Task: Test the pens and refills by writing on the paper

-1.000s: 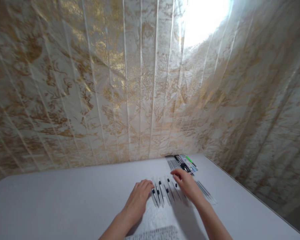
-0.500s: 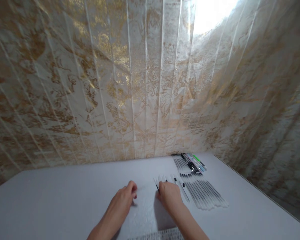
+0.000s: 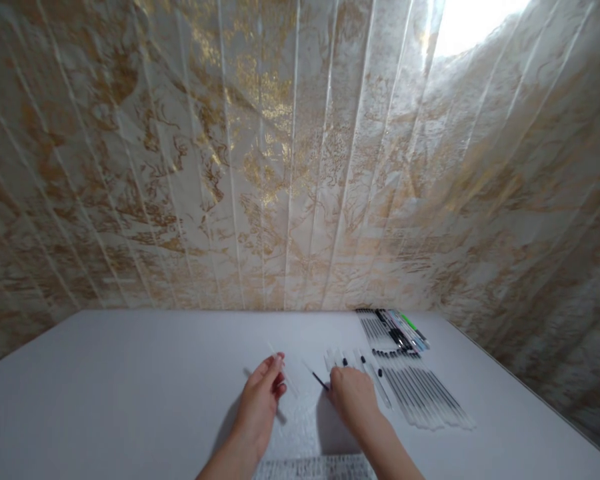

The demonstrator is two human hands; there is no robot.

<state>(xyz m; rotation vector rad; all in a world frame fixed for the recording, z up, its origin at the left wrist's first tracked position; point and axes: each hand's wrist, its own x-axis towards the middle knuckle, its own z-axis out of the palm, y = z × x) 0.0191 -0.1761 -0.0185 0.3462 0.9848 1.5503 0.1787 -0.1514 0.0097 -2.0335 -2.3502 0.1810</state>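
Note:
In the head view, my left hand point(image 3: 261, 400) is closed with thumb and fingertips on a clear thin tube point(image 3: 291, 383), which looks like a pen barrel and slants across the fingers. To its right, my right hand point(image 3: 354, 395) is closed on a slim pen refill point(image 3: 321, 381). The refill's dark length points up and left toward the tube, with a pale end; the two are apart. Just beyond and beside my right hand lie several clear pen pieces with black caps point(image 3: 363, 360). The right fingertips are partly hidden.
Rows of clear pens with dark refills point(image 3: 423, 393) lie on the white table point(image 3: 145, 393) at the right. Behind them are a row of black caps point(image 3: 397, 353) and assorted pens, one green point(image 3: 409, 323). A patterned black-and-white strip point(image 3: 315, 468) is at the near edge.
My left hand has turned and now shows a clear tube pinched in its fingers. The refill in my right hand sticks out further left. The view has shifted slightly.

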